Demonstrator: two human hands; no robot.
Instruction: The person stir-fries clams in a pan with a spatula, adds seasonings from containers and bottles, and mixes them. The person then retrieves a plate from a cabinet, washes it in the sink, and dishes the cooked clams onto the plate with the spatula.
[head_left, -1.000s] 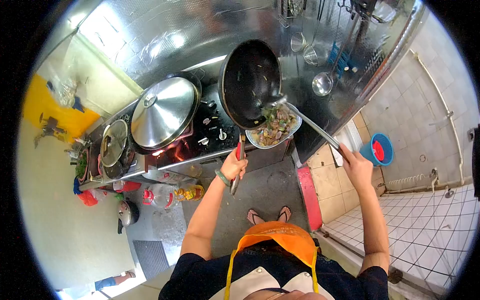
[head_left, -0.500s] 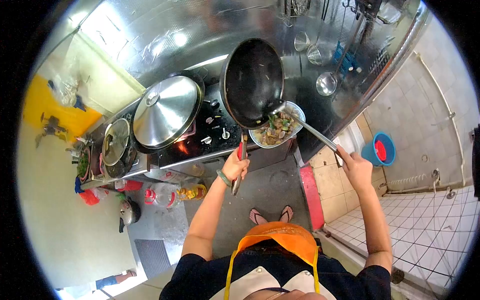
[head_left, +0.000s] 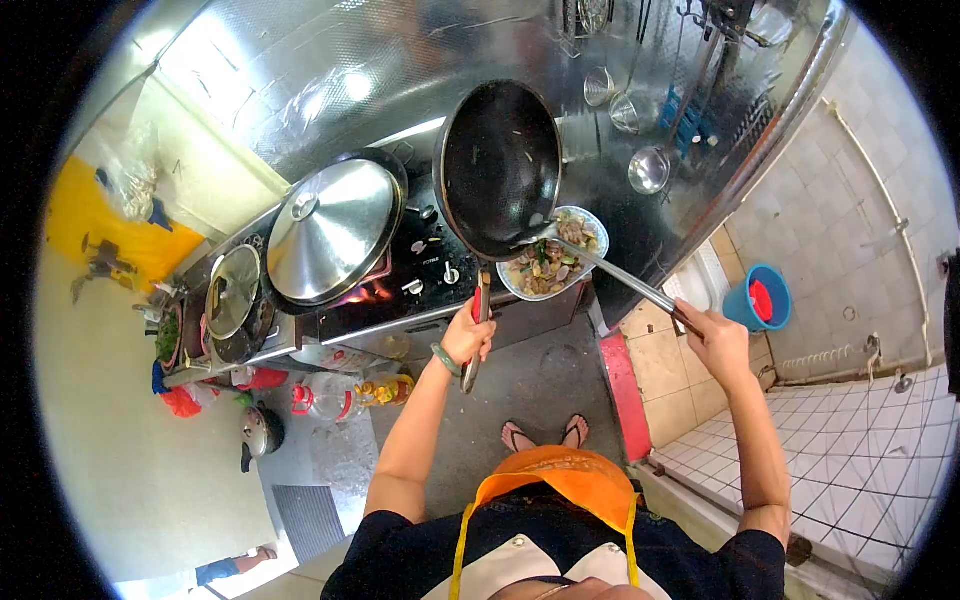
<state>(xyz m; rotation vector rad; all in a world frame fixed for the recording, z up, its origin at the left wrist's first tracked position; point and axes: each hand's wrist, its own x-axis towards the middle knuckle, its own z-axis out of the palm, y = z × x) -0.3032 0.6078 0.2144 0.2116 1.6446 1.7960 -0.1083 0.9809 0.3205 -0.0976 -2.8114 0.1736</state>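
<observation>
My left hand [head_left: 469, 336] is closed around the handle of a black wok [head_left: 500, 165], which is tilted up on its side with its inside facing me. Only a few small scraps cling to the wok's inner wall. In my closed right hand [head_left: 718, 342] is the long metal handle of a ladle [head_left: 630, 278]. Its head lies at the wok's lower rim, over the bowl, and is partly hard to make out. Below and right of the wok, a patterned bowl [head_left: 601, 232] holds cooked food [head_left: 548, 268] with brown pieces and green bits.
A large domed metal lid [head_left: 330, 235] covers a pan left of the wok, with flame glow below it. Further left is a glass-lidded pan [head_left: 233, 290]. Ladles and strainers [head_left: 649, 170] hang at the back right. Oil bottles [head_left: 384, 389] and a blue bucket [head_left: 757, 298] stand lower down.
The ladle head has moved slightly down and left along the wok's lower rim. The wok has shifted a little to the left. Both hands keep their grips.
</observation>
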